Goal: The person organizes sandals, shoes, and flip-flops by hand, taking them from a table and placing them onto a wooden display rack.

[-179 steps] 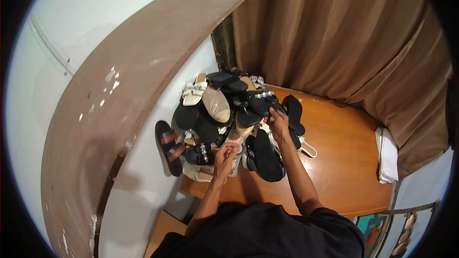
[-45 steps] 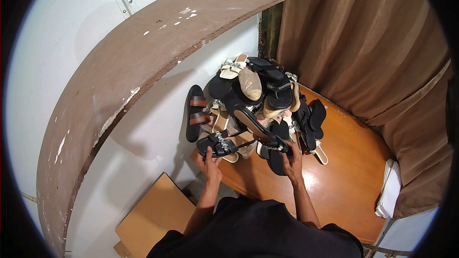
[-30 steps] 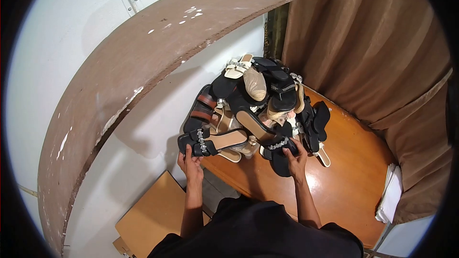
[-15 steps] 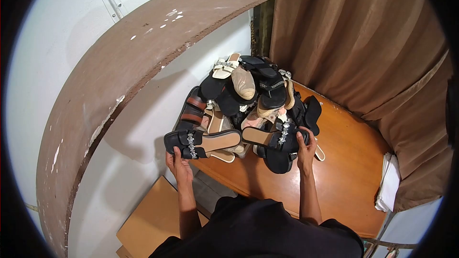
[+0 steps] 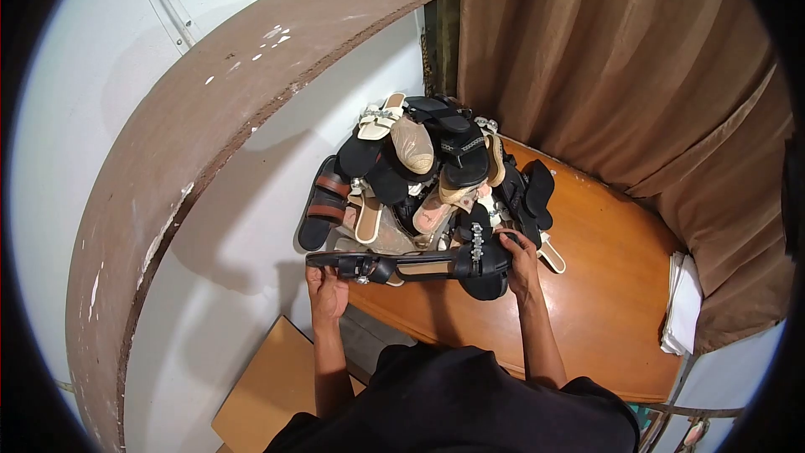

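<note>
A: Left hand [image 5: 329, 289]?
B: Closed on the outer end of a thin black sandal [image 5: 342, 262], tipped on edge.
A: Right hand [image 5: 521, 264]?
B: Fingers around the outer end of a jewelled black sandal [image 5: 495, 253]. Inner ends meet or overlap between the hands, can't tell which.
A: In the way?
B: Both block the near side of the shoe pile [image 5: 415, 147], just beyond the hands. Brown-strapped sandal [image 5: 314, 222] past the left hand; cream-edged sandal [image 5: 551, 255] just right of the right hand.
A: Rest?
B: Wooden table [image 5: 608, 260] under the pile, white stack [image 5: 683, 302] well right of the right hand, cardboard [image 5: 268, 386] nearer the body than the left.
</note>
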Motion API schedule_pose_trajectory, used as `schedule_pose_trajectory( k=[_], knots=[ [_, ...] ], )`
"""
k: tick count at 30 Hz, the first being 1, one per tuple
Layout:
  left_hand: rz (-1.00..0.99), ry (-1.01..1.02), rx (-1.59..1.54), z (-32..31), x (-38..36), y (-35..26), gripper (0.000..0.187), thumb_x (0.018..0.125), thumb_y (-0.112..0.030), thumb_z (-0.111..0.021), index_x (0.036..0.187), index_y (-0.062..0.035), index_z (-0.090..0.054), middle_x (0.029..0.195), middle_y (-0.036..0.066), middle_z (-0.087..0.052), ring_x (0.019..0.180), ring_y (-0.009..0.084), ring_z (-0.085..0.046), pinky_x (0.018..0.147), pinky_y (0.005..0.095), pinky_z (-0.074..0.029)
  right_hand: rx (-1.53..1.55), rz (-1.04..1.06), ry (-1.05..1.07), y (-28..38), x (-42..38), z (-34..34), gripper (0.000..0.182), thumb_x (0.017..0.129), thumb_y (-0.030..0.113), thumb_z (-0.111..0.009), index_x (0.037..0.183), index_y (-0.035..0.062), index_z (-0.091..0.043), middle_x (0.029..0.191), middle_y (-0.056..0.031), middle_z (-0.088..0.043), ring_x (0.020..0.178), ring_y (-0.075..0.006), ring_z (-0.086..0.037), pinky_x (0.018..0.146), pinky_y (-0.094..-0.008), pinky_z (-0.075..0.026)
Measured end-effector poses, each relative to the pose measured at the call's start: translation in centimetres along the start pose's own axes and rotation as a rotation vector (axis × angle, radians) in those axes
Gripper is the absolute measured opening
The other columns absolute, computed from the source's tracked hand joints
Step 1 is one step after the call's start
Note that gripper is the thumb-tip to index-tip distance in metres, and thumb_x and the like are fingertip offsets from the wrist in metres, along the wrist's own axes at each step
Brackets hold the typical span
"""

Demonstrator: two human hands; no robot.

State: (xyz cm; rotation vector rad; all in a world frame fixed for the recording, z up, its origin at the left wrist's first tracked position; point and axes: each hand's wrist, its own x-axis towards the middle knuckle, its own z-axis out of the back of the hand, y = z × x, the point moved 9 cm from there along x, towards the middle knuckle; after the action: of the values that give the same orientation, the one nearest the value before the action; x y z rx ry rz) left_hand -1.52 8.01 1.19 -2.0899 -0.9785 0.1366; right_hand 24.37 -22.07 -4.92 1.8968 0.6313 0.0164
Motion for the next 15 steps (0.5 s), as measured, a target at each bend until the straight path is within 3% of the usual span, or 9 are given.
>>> schedule_pose_trajectory(
  k=[4,6,10,12,15],
  knots=[
    [0.039,-0.002,-0.049,0.6,0.2,0.7,0.025,0.092,-0.012,-0.064,0.114,-0.0085,-0.052,0.111,0.009,-0.062,0.116,0.0317,-0.058,0.101,0.0458,-0.048,0.067,-0.053,0.042,-0.1,-0.1,0.1,0.016,0.091,0.008,-0.061,0.104,-0.0001,-0.067,0.094,-0.0079,-0.067,0.082,-0.0164,-0.066,0.076,-0.0284,-0.055],
    [0.001,0.083,-0.115,-0.2,0.2,0.4,0.027,0.091,-0.01,-0.065,0.114,-0.011,-0.051,0.111,0.009,-0.061,0.119,0.0339,-0.056,0.106,0.0497,-0.044,0.164,-0.142,0.093,-0.7,-0.3,-0.3,0.018,0.091,0.009,-0.06,0.105,-0.0001,-0.066,0.096,-0.0095,-0.068,0.083,-0.0182,-0.067,0.078,-0.0299,-0.055],
    [-0.007,0.048,-0.212,-0.6,0.4,0.8,0.032,0.088,-0.01,-0.069,0.114,-0.0131,-0.05,0.11,0.01,-0.06,0.123,0.0356,-0.052,0.111,0.0536,-0.038,0.208,-0.16,0.11,-0.8,-0.7,-0.9,0.019,0.092,0.009,-0.059,0.107,0.0,-0.065,0.098,-0.01,-0.068,0.085,-0.0195,-0.067,0.08,-0.0308,-0.055],
    [0.02,0.028,-0.271,-1.1,0.5,1.1,0.031,0.088,-0.014,-0.069,0.112,-0.0139,-0.05,0.114,0.011,-0.058,0.13,0.0374,-0.045,0.114,0.0562,-0.032,0.176,-0.137,0.129,-0.9,-0.7,-1.1,0.019,0.092,0.009,-0.058,0.107,0.0,-0.065,0.098,-0.0098,-0.068,0.086,-0.0192,-0.067,0.08,-0.0304,-0.055],
    [0.038,0.057,-0.218,-2.3,1.1,1.0,0.027,0.09,-0.024,-0.066,0.108,-0.0149,-0.049,0.122,0.014,-0.055,0.134,0.0394,-0.039,0.11,0.0558,-0.037,0.207,-0.137,0.088,-1.0,-0.8,-0.7,0.019,0.092,0.009,-0.058,0.108,0.0009,-0.064,0.098,-0.009,-0.067,0.085,-0.0181,-0.067,0.078,-0.0314,-0.056]
  ],
)
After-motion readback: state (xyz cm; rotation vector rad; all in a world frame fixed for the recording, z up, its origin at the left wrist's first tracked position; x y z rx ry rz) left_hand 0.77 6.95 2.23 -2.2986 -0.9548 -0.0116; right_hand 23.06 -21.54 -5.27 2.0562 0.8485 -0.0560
